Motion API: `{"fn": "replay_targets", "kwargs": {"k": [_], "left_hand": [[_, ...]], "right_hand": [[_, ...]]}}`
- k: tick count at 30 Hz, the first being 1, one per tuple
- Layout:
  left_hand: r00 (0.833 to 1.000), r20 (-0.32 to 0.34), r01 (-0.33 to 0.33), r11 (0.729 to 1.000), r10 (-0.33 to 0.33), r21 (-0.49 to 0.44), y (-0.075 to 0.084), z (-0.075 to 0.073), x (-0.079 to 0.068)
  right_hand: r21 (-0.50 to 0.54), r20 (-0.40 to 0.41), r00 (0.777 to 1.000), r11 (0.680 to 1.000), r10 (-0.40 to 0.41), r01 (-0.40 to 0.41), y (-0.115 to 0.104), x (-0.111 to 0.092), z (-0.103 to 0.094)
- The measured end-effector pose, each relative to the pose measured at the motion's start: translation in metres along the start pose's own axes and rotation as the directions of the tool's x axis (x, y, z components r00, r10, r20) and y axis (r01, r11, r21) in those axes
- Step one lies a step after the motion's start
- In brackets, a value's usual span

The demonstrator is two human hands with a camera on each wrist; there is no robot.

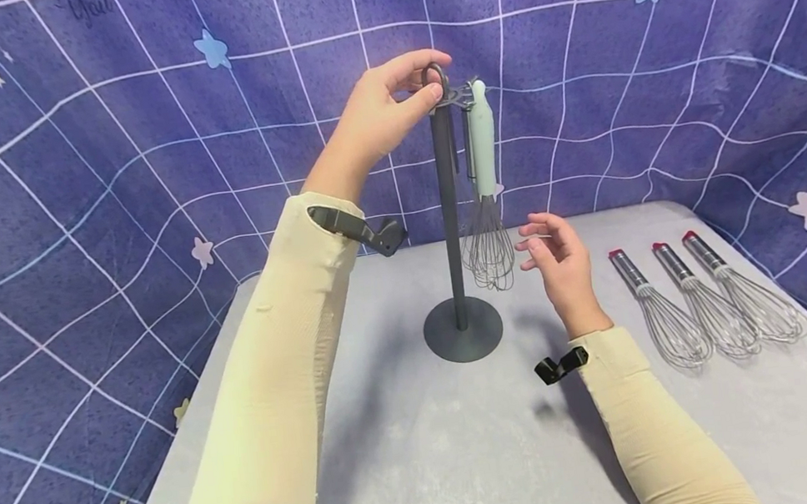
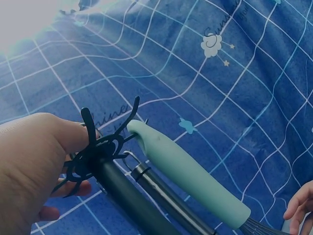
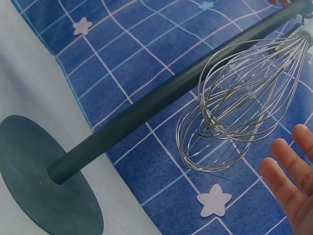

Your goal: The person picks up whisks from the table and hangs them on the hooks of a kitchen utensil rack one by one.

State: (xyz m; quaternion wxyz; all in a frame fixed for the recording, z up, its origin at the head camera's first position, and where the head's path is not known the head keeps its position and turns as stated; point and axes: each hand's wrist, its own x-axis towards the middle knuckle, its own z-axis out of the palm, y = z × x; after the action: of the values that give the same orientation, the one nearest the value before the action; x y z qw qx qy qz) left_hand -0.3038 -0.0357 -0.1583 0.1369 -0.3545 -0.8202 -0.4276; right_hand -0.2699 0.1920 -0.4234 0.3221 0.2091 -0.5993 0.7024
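A dark utensil stand (image 1: 449, 213) with a post, a round base and a ring of hooks stands upright on the table. My left hand (image 1: 389, 107) holds its top loop, thumb in front and fingers behind. From the hooks hangs a whisk with a mint-green handle (image 2: 190, 176). Beside it hangs a second whisk with a dark metallic handle (image 2: 161, 188), partly hidden behind the green one in the head view. My right hand (image 1: 563, 262) is held just right of the wire loops (image 3: 249, 93), fingers loosely bent and holding nothing.
Three whisks with silver handles and red ends lie side by side at the table's right: a left one (image 1: 673, 328), a middle one (image 1: 717, 314) and a right one (image 1: 757, 301). A blue-purple curtain (image 1: 561, 56) with a grid and stars hangs behind the grey table (image 1: 458, 447).
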Motion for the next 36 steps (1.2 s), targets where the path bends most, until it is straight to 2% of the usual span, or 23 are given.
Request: {"fn": "replay_targets", "kwargs": {"k": [9,16,24,36], "left_hand": [[1.0,0.012,0.006,1.0,-0.006,0.011,0.003,-0.0014,-0.003],[1.0,0.012,-0.017,1.0,0.017,0.025,0.0022,-0.0017,-0.004],[1.0,0.014,0.003,0.998,-0.004,0.061,0.0024,-0.0038,-0.0062],[1.0,0.016,0.015,0.996,-0.017,0.091,0.002,-0.0045,-0.008]], "right_hand": [[-0.008,-0.004,1.0,1.0,0.009,-0.009,0.0001,-0.0001,0.0005],[-0.013,-0.001,1.0,1.0,0.004,-0.004,0.0022,0.0,-0.0011],[-0.026,-0.007,1.0,1.0,0.007,-0.007,0.0003,0.0005,-0.0014],[0.023,-0.024,1.0,1.0,0.013,-0.012,-0.0011,0.0023,-0.0054]]}}
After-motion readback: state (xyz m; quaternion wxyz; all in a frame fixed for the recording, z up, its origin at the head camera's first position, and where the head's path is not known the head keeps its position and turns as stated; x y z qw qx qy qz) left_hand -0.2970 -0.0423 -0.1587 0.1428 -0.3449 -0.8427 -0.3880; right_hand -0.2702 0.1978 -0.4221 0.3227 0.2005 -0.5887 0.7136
